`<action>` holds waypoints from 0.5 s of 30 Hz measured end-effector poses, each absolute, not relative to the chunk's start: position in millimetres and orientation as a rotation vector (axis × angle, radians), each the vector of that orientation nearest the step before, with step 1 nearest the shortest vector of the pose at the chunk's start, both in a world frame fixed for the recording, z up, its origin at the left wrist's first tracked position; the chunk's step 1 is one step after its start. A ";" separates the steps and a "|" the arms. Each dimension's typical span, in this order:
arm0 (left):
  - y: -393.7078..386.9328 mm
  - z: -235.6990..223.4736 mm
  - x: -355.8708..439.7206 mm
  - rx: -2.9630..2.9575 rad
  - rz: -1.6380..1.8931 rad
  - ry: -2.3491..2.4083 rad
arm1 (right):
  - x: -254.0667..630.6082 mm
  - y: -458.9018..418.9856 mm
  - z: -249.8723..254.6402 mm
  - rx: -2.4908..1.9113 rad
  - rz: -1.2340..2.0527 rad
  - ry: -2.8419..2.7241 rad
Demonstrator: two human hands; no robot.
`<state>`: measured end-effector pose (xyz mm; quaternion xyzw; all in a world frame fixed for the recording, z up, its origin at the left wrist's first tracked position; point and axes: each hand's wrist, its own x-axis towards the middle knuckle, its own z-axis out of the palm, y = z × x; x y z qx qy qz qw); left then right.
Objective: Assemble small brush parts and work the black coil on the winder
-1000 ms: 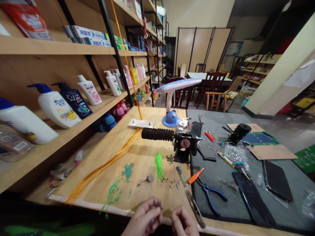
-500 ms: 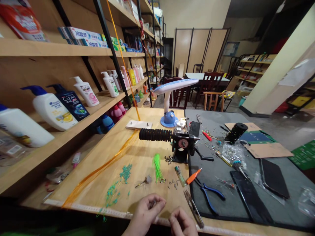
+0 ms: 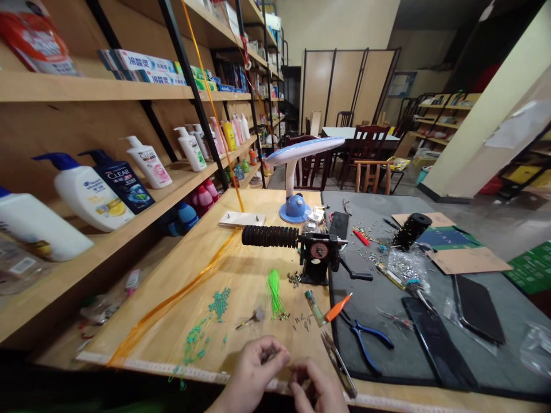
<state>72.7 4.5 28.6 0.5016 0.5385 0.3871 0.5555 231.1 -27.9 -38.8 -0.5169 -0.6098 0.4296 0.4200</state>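
Observation:
My left hand (image 3: pixel 257 371) is over the table's front edge with its fingers curled and thumb against the forefinger. Something small and dark shows in its curl, too small to name. Close on its right, my right hand (image 3: pixel 317 385) has thumb and forefinger drawn together; what they hold, if anything, is too small to see. The two hands' fingertips are near each other. Pliers with bare metal handles (image 3: pixel 338 364) lie just right of my right hand. Beyond the hands are a bundle of bright green strands (image 3: pixel 274 295), small dark metal pieces (image 3: pixel 302 322) and a swivel-like piece with a grey blob (image 3: pixel 257 315).
A black hand-cranked winder (image 3: pixel 318 252) stands mid-table, before a blue-based lamp (image 3: pixel 295 208). Orange line (image 3: pixel 185 287) runs along the left, near turquoise beads (image 3: pixel 219 303). Blue-handled pliers (image 3: pixel 365 338), an orange cutter (image 3: pixel 338 308) and a phone (image 3: pixel 478 310) lie on the grey mat (image 3: pixel 387 367).
My right hand has come up and slightly left, closer to my left hand, and its fingers have shifted. My left hand stays nearly in place. The view has moved slightly.

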 end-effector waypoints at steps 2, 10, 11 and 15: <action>4.1 29.1 71.9 1.216 0.892 1.248 | 229.9 -23.4 -31.9 -1.225 1.277 -1.492; 0.6 27.6 75.9 1.263 0.836 1.252 | 219.7 -14.0 -30.6 -1.066 1.708 -1.147; 0.5 26.6 76.2 1.292 0.833 1.262 | 220.8 -13.8 -32.6 -1.105 1.651 -1.181; 3.6 23.6 77.0 1.333 0.827 1.285 | 231.1 -14.4 -40.6 -1.291 1.168 -1.442</action>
